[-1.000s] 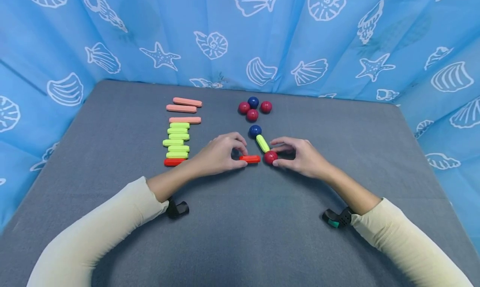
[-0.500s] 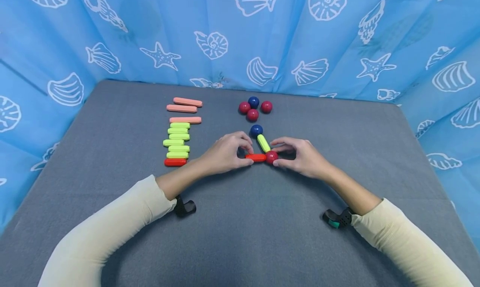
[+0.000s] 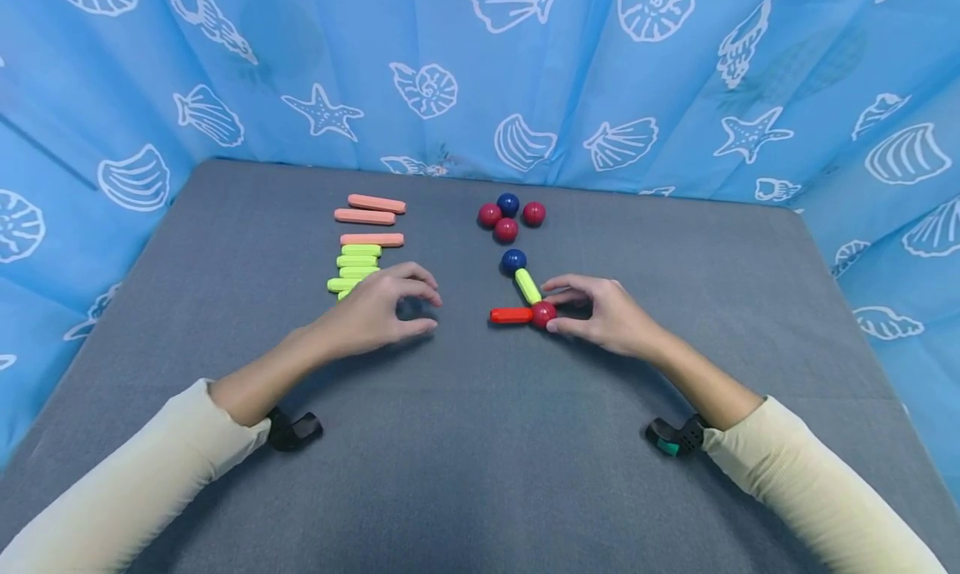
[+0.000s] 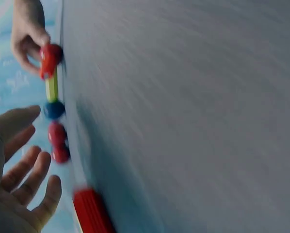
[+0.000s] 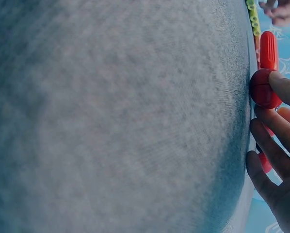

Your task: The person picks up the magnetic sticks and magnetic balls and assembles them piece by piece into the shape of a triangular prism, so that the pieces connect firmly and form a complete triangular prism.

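Observation:
My right hand (image 3: pixel 596 311) pinches a dark red ball (image 3: pixel 543 314) between thumb and fingers on the table. A red rod (image 3: pixel 511 316) meets that ball on its left side. From the ball, a yellow-green rod (image 3: pixel 528 287) slants up to a dark blue ball (image 3: pixel 513 261). My left hand (image 3: pixel 390 307) hovers with fingers parted and nothing in them, left of the red rod. Beneath and behind it, the lower yellow-green rods are partly hidden. In the left wrist view, another red rod (image 4: pixel 92 209) lies below the fingers of that hand.
Several yellow-green rods (image 3: pixel 361 251) lie stacked in a column at the left, with salmon rods (image 3: pixel 372 240) above them. Farther back sits a cluster of dark red balls (image 3: pixel 534 214) and one blue ball (image 3: pixel 508 204). A shell-print blue curtain (image 3: pixel 420 41) borders the grey table (image 3: pixel 480 474).
My left hand slid the red rod right against the held ball, then released it and moved back left. My right hand has stayed in place on the ball.

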The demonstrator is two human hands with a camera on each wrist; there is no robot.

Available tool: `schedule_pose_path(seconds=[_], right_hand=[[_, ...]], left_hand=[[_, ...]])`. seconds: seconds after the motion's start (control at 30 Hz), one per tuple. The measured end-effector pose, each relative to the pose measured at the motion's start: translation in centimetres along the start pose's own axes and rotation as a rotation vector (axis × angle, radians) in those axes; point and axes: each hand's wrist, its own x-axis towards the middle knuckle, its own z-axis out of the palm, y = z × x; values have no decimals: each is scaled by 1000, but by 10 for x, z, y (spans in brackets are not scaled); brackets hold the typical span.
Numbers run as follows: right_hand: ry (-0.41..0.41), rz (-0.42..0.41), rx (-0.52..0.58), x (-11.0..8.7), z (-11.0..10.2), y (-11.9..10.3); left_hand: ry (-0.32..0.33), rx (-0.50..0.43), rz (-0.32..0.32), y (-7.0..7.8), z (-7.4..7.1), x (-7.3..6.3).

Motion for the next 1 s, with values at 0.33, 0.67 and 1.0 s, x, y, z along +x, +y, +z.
schedule_pose_path(seconds=[0.33, 0.67, 1.0], right_hand=[[-7, -1, 3, 0, 0, 1], [-9, 0, 13, -1, 1, 2], [-13, 3, 8, 0, -1, 1]], left_hand=[[67, 109, -5, -34, -33, -57], [45, 205, -81, -46, -44, -71], [-14, 297, -45, -37, -39, -62]])
